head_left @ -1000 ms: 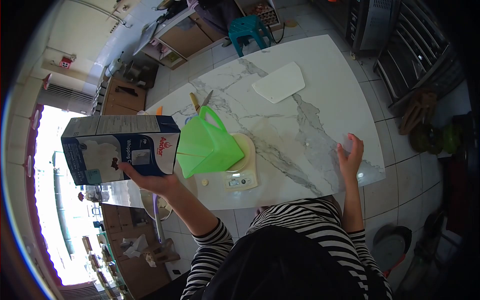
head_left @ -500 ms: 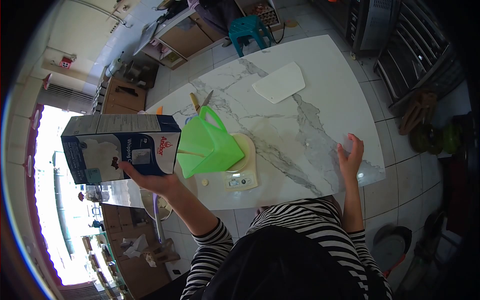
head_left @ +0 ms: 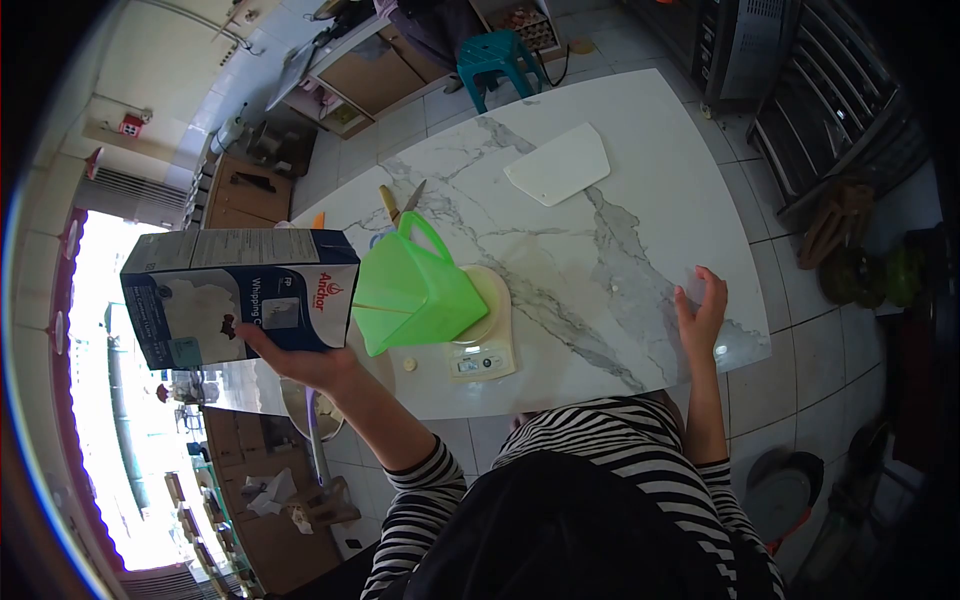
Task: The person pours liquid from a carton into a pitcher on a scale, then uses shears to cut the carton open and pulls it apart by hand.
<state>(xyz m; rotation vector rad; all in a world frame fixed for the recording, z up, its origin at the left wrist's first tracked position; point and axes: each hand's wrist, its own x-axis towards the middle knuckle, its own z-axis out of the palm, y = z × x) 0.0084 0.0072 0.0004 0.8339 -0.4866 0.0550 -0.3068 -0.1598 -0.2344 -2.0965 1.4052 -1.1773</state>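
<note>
My left hand holds a blue and white Anchor whipping cream carton, tilted on its side. A thin cream stream runs from the carton's right end into a green jug. Under the jug is a cream-coloured kitchen scale; its display digits are too small to read. A small round cap lies left of the scale. My right hand is at the table's right side, fingers apart, holding nothing.
On the marble table lie a white cutting board and a knife behind the jug. A bowl is at the near left edge. Beyond the table are a teal stool and a person.
The carton has shifted very slightly to the left, and the cream stream looks thinner. My right hand and the jug have not moved.
</note>
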